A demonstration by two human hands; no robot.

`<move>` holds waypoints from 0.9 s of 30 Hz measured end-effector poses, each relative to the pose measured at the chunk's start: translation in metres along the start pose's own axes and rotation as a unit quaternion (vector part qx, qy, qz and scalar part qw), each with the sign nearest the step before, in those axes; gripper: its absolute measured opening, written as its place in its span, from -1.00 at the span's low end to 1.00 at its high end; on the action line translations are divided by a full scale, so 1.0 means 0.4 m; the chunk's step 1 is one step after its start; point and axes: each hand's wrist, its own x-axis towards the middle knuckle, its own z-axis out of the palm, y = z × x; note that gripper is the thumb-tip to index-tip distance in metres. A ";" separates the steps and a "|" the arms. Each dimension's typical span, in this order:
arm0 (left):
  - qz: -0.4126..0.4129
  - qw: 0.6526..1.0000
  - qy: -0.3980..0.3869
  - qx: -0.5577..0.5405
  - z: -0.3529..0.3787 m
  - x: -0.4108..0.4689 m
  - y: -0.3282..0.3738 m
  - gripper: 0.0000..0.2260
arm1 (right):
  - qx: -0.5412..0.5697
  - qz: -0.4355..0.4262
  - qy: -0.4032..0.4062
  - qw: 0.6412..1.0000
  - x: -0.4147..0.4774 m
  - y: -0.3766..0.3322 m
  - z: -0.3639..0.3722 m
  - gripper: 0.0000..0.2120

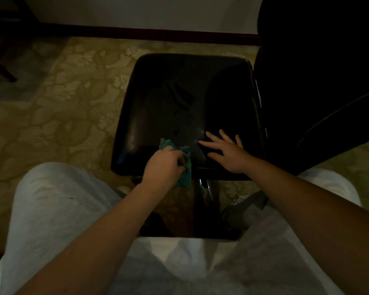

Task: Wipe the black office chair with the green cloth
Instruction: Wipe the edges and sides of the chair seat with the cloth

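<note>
Black office chair (179,99), its glossy padded seat seen from above in dim light, fills the middle of the head view as a person bends over it. The fingers (180,159) of the left hand (164,167) are curled tight around a crumpled green cloth (184,167), bunching it so that frayed ends stick out past the knuckles and a longer fold hangs below the palm. The cloth is pressed against the seat at its near edge, roughly midway along that edge. Just beside it, the right hand (226,152) lies flat on the seat with all its fingers (212,138) spread wide and empty, the palm resting near the near right corner. The two hands are close but apart, with a strip of bare seat between them. Both bare forearms reach in from the lower corners of the view, over pale grey trousers (58,209). The chair's dark backrest (317,71) rises along the right edge of the seat. A metal column (206,188) shows below the near edge. A grey shoe (241,211) sits on the floor beside it. Patterned beige carpet (62,103) surrounds the chair, ending at a dark skirting board (158,34) under a pale wall.
</note>
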 end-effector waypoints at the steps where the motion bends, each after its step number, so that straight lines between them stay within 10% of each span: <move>1: -0.013 1.000 0.008 0.003 -0.008 -0.004 -0.018 -0.81 | 0.004 -0.002 0.002 1.000 0.000 0.000 0.002 -0.57; 27: 0.003 1.000 0.004 0.024 0.016 0.024 0.058 -0.82 | 0.120 0.017 0.026 0.992 0.015 -0.005 0.024 -0.61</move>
